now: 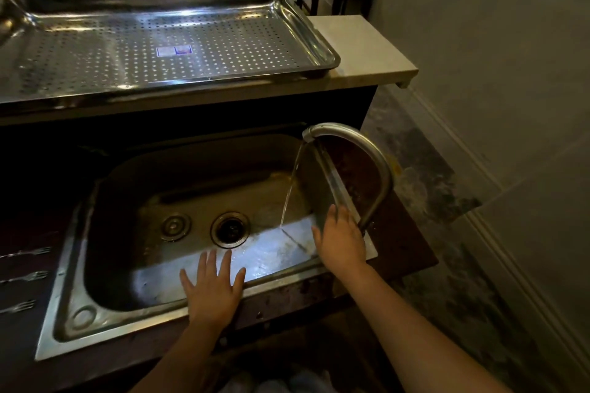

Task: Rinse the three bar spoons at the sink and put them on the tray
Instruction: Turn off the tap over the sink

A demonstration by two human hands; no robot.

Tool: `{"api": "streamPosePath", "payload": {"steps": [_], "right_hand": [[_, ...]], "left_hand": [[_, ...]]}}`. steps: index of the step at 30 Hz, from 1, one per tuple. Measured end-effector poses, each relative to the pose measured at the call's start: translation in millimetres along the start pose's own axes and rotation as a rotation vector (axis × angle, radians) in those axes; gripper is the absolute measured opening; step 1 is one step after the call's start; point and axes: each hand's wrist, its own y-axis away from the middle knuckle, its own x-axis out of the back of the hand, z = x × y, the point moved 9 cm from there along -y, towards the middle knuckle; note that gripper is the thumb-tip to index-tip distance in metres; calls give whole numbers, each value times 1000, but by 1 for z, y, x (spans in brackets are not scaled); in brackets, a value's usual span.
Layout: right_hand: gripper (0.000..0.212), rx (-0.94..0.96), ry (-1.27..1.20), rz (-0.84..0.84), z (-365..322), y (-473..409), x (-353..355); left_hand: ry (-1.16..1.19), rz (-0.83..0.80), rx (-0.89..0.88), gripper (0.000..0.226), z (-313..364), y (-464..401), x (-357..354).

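Three bar spoons with forked ends lie side by side on the dark counter at the far left: one [27, 251], a second [25, 277] and a third [19, 306]. A steel sink [198, 175] fills the middle. Water [289, 195] runs from the curved faucet [360, 150] into its right side. My left hand [212, 289] rests flat on the sink's front rim, fingers spread, holding nothing. My right hand [341, 241] is at the base of the faucet on the right rim; what it grips is hidden. A perforated steel tray [306, 29] sits on the raised counter behind the sink.
The white counter end [367, 48] juts out right of the tray. A wall [510, 41] and patterned floor [447, 201] lie to the right. The sink drain [230, 230] and a small round cap [175, 226] are on the basin floor. Dark chairs stand beyond the tray.
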Motion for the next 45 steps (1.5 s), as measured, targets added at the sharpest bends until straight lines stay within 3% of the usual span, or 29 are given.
{"api": "streamPosePath", "payload": {"steps": [12, 21, 25, 28, 34, 41, 45], "right_hand": [[67, 67, 65, 118, -9, 27, -3], [70, 36, 17, 116, -10, 27, -4], [69, -3, -4, 184, -22, 26, 8], [68, 65, 30, 216, -53, 25, 10], [58, 240, -34, 101, -124, 21, -17], [50, 568, -64, -27, -235, 36, -51], [51, 686, -77, -65, -298, 54, -67]], "left_hand": [[30, -9, 8, 61, -2, -1, -3], [12, -53, 24, 61, -1, -1, -4], [134, -43, 77, 60, 4, -9, 8], [234, 38, 75, 58, 9, -17, 33], [443, 103, 91, 55, -21, -17, 81], [462, 267, 192, 53, -118, 17, 134], [348, 279, 260, 54, -187, 41, 153]]}}
